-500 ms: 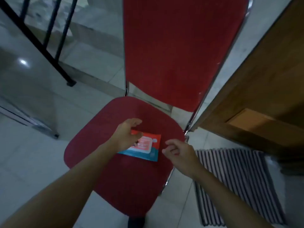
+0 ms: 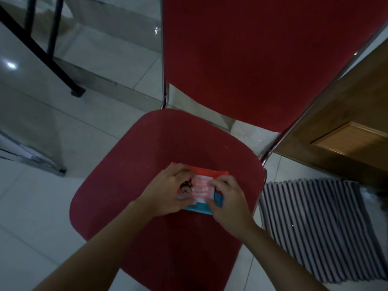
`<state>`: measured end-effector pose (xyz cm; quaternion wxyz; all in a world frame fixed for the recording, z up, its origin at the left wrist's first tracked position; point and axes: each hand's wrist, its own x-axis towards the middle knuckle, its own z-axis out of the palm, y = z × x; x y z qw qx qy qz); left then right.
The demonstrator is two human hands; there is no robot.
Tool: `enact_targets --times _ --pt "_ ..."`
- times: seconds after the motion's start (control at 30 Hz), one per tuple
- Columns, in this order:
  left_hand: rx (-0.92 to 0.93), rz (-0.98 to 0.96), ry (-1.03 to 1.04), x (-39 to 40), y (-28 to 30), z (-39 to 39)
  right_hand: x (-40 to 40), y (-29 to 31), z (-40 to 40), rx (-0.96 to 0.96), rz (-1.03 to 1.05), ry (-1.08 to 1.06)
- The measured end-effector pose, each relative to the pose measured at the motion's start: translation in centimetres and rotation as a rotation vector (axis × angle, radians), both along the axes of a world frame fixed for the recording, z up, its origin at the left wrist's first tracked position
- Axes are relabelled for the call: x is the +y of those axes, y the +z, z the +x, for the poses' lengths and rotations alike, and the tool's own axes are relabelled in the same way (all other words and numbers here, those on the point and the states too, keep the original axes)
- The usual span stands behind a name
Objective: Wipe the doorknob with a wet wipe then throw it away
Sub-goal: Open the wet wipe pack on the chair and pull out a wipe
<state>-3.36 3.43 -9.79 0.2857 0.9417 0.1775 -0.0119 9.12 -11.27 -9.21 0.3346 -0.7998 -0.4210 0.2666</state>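
Hands meet over a flat red, white and blue plastic wet-wipe packet [image 2: 201, 186] that lies on the padded red seat of a metal-framed chair [image 2: 147, 164], toward the seat's 4 o'clock side. We see the left hand [image 2: 168, 192] curled over the packet's left half, its thumb and fingers gripping that end. The right hand [image 2: 227, 198] sits at the packet's 3 o'clock edge with its fingertips [image 2: 214, 184] bent onto the white label panel; it looks like a pinch on the label's edge, though the dim light leaves us unsure. At 3 o'clock from the seat, a grey and white striped floor mat [image 2: 315, 223] lies on the pale tiled floor [image 2: 42, 206], and above it at 2 o'clock stands a brown panelled wooden door [image 2: 346, 122]. We see no doorknob from here.
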Motion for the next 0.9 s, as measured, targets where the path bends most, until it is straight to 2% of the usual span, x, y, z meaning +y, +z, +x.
enact_targets --times 0.27,0.57,0.63,0.73,0.83,0.9 --pt "-0.035 0.041 -0.19 0.6 0.5 2.6 -0.8 -0.4 0.8 -0.043 0.0 -0.076" --pt "-0.105 0.273 -0.39 0.6 -0.7 5.4 -0.9 -0.8 2.6 -0.104 0.016 -0.171" --pt "-0.186 0.272 -0.371 0.5 -0.9 5.6 -1.1 -0.8 2.8 -0.081 0.015 -0.175" --pt "-0.252 0.056 -0.154 0.3 -0.1 6.5 -1.4 -0.8 2.8 -0.026 0.026 -0.198" --pt "-0.279 -0.159 0.251 0.2 0.1 7.7 -1.5 -0.8 2.5 0.04 0.032 -0.234" --pt "-0.369 -0.34 0.553 0.0 0.3 8.2 -1.6 -1.0 2.4 0.031 0.027 -0.238"
